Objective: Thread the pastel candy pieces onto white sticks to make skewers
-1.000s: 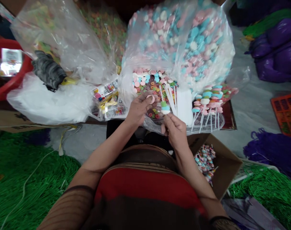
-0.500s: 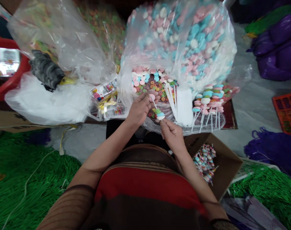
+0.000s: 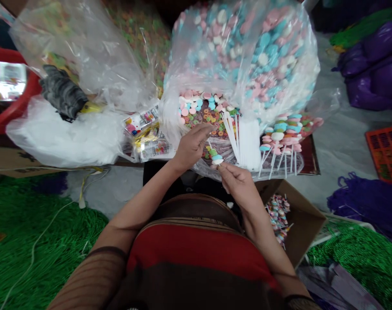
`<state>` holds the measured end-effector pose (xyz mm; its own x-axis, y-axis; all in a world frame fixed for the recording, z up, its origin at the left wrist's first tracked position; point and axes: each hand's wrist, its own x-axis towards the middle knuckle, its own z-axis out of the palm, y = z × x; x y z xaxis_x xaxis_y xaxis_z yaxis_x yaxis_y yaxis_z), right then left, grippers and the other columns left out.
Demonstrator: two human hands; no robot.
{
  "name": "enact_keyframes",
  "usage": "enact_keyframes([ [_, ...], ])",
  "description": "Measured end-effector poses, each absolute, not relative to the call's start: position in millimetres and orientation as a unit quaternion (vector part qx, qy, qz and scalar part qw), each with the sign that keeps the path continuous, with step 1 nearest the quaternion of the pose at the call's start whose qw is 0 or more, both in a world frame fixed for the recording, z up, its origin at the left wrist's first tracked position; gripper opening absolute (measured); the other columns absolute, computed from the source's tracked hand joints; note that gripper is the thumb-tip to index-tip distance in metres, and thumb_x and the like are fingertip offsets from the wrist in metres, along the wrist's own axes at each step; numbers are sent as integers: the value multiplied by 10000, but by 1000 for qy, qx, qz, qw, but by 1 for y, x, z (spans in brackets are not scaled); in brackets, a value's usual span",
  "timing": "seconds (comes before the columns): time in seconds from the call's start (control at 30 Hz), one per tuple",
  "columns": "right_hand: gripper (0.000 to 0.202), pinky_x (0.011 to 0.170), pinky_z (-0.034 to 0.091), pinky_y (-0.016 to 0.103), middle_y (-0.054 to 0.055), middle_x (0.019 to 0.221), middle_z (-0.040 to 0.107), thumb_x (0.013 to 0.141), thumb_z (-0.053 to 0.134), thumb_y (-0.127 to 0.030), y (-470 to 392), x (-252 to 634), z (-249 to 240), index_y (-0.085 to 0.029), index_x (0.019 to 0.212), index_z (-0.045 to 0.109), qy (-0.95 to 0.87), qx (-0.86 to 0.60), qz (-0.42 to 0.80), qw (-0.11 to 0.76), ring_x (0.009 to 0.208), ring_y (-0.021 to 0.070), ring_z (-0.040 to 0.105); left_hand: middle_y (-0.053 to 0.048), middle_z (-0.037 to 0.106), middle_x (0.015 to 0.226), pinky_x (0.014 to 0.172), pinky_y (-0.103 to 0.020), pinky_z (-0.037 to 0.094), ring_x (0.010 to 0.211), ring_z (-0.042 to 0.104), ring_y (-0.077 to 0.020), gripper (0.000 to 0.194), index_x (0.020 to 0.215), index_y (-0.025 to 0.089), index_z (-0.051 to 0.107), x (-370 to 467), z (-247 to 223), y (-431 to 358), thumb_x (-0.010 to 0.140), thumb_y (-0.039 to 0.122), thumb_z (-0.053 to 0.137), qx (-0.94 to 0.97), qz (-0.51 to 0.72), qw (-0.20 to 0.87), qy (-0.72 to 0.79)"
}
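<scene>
The fingertips of the right hand (image 3: pixel 239 185) are pinching the lower end of a thin white stick (image 3: pixel 210 144), and a short stack of sweets (image 3: pixel 216 156) — green, blue and white — is sitting on that stick just above the pinch. The left hand (image 3: pixel 192 146) is closing loosely over the stick's upper end, fingers curled, thumb stretched toward the loose sweets (image 3: pixel 202 110); whether it is holding a piece there I cannot tell, since the palm is hiding it.

Both hands are working right over the open mouth of the clear bag (image 3: pixel 244 56), beside the bundle of bare sticks (image 3: pixel 244 140) and the row of finished lollipops (image 3: pixel 281 133).

The stick looks thin and bendy. If the left hand is pressing off-line it could buckle or poke through a soft piece, splitting it. The pinch is small too — a slip would likely be dropping the stack into the bag, or the stick point could be catching the plastic and tearing it. An elbow swinging right could be knocking the cardboard box (image 3: pixel 302 219) of wrapped pieces.
</scene>
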<state>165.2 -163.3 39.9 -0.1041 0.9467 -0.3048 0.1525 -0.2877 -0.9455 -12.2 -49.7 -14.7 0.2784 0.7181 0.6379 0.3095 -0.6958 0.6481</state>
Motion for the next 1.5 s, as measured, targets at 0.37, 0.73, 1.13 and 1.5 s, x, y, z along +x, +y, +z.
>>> enact_keyframes([
  [0.37, 451, 418, 163, 229, -97, 464, 344, 901, 653, -622, -166, 143, 32, -174, 886, 709, -422, -565, 551, 447, 392, 68, 276, -58, 758, 1149, 1181, -396, 436, 1189, 659, -222, 131, 957, 258, 786, 6, 18, -74, 937, 257, 656, 590, 509, 438, 448],
  [0.73, 531, 465, 239, 238, -76, 480, 412, 938, 614, -664, -158, 142, 10, -209, 680, 520, -441, -556, 524, 472, 446, 76, 320, -94, 726, 1304, 1175, -416, 463, 1270, 640, -242, 297, 1192, 238, 752, 23, 14, -101, 969, 329, 579, 664, 471, 447, 370],
  [1.13, 527, 440, 223, 233, -109, 498, 403, 824, 708, -723, -132, 143, 1, -215, 928, 618, -324, -520, 534, 582, 420, 76, 285, -116, 687, 929, 1106, -509, 410, 1115, 598, -325, 254, 861, 221, 751, -34, 7, -1, 917, 157, 512, 770, 302, 185, 530],
  [1.5, 525, 414, 225, 232, -123, 485, 382, 829, 705, -724, -135, 141, -4, -216, 913, 602, -320, -522, 536, 581, 391, 72, 286, -187, 680, 1078, 954, -503, 414, 1082, 594, -342, 337, 1045, 193, 788, -45, 7, 7, 957, 150, 466, 874, 88, 41, 476],
])
